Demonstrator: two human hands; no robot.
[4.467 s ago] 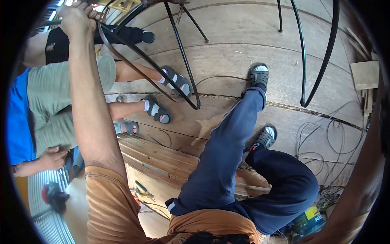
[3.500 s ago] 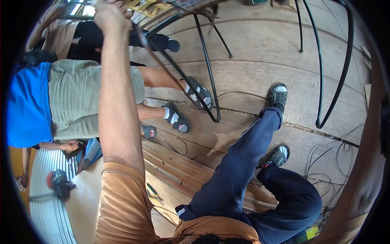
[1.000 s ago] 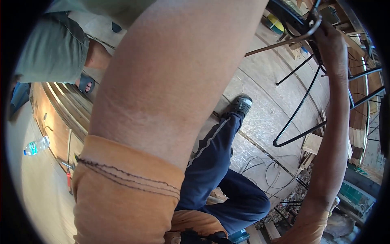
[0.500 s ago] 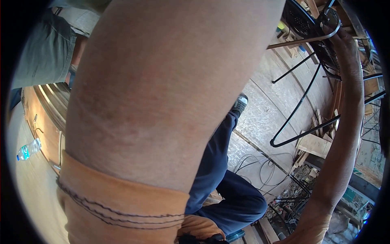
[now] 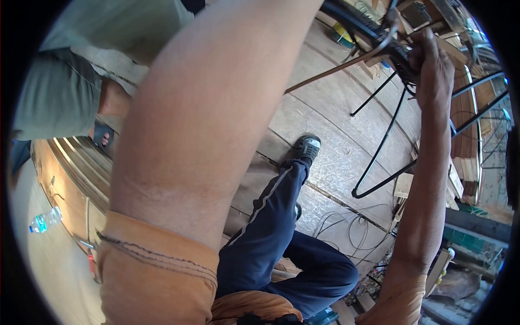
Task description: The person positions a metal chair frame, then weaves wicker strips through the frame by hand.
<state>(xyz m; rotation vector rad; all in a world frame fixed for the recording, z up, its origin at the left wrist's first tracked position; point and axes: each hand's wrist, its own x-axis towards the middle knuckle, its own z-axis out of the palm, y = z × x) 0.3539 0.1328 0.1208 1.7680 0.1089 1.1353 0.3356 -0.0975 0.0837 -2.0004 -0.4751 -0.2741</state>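
My right arm reaches up along the right side, and my right hand [image 5: 433, 67] is closed round the edge of a dark object with a black rim [image 5: 374, 27]. What kind of object it is cannot be made out. Beside the fingers, a thin metal rod [image 5: 341, 73] with a bent end runs off behind my left arm. Black tubular legs [image 5: 384, 143] spread below the hand. Very close, my left arm [image 5: 195, 119] in an orange sleeve [image 5: 162, 260] crosses the view and leaves at the top, so my left hand is out of sight.
Another person's green-grey trousers [image 5: 59, 92] show at left. Stacked wooden boards [image 5: 81, 173] are beneath them, beside a plastic bottle [image 5: 46, 219]. Loose cables [image 5: 352, 233] lie on the tiled floor [image 5: 330, 119] past my leg. Timber [image 5: 466, 130] stands at right.
Both my arms have shifted left in the view, and the black-rimmed object has moved left with its rod. More of my leg and shoe shows. The other person's foot has come into sight.
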